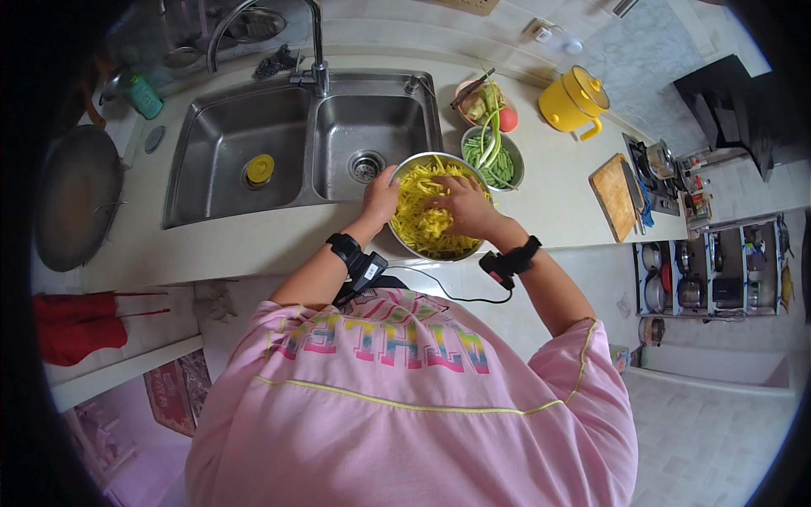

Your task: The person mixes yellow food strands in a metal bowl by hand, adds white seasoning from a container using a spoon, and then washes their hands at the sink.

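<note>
A round metal bowl [407,246] full of yellow shredded vegetable strips [412,209] stands at the counter's front edge, beside the right sink basin. My left hand [381,198] grips the bowl's left rim. Inside the bowl, my right hand [461,204] rests among the strips with its fingers spread; whether it pinches any is not clear. Just behind the bowl to the right is a smaller metal bowl [521,166] of cut green beans [500,166], with green onions [488,146] lying across it. Black bands with small devices are strapped round both wrists.
A double-basin steel sink [309,146] with a faucet [321,76] lies left. A basket with a red tomato [507,119], a yellow electric pot [570,101], and a wooden cutting board [613,196] with a knife [632,187] stand right. A wok [79,196] is far left.
</note>
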The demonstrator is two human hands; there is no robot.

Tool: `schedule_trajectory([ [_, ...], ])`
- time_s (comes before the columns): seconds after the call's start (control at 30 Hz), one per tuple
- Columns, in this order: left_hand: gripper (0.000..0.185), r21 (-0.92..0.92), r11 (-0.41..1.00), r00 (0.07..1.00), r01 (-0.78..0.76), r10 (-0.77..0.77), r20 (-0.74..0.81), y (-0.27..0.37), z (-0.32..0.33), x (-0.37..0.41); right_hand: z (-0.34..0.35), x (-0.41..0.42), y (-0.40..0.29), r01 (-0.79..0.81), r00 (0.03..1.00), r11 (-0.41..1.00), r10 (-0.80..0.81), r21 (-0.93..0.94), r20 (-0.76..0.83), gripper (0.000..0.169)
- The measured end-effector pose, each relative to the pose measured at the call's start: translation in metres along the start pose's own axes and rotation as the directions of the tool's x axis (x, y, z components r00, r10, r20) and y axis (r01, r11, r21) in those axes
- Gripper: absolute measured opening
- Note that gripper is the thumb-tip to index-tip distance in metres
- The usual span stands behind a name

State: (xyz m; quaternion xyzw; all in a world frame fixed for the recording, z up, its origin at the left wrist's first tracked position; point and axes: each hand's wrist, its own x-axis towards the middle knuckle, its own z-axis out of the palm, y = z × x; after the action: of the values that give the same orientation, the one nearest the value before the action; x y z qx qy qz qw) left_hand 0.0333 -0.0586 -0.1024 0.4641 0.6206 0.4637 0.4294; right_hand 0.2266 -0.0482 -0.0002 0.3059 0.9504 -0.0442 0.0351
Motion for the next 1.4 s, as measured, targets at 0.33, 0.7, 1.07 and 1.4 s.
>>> schedule_trajectory([
  [0.33, 0.034, 0.045, 0.999, 1.000, 0.022, -0.022, 0.001, 0.013, -0.002, -0.005, 0.033, 0.000, -0.019, -0.281, 0.954, 0.959, 0.282, -0.021, 0.104, 0.068],
  [0.7, 0.035, 0.065, 0.998, 1.000, -0.018, 0.018, -0.004, 0.004, -0.001, 0.001, 0.034, 0.032, -0.024, -0.554, 0.758, 0.676, 0.651, 0.486, -0.042, 0.059],
  [1.07, 0.035, 0.003, 1.000, 1.000, -0.020, 0.020, 0.005, 0.000, 0.001, -0.004, 0.016, -0.006, 0.032, -0.418, 0.878, 0.724, 0.477, 0.548, 0.039, 0.066],
  [1.4, 0.035, 0.013, 1.000, 0.999, 0.006, -0.005, -0.045, -0.002, 0.005, -0.001, 0.028, 0.061, 0.037, -0.299, 0.954, 0.609, 0.191, 0.735, 0.230, 0.067],
])
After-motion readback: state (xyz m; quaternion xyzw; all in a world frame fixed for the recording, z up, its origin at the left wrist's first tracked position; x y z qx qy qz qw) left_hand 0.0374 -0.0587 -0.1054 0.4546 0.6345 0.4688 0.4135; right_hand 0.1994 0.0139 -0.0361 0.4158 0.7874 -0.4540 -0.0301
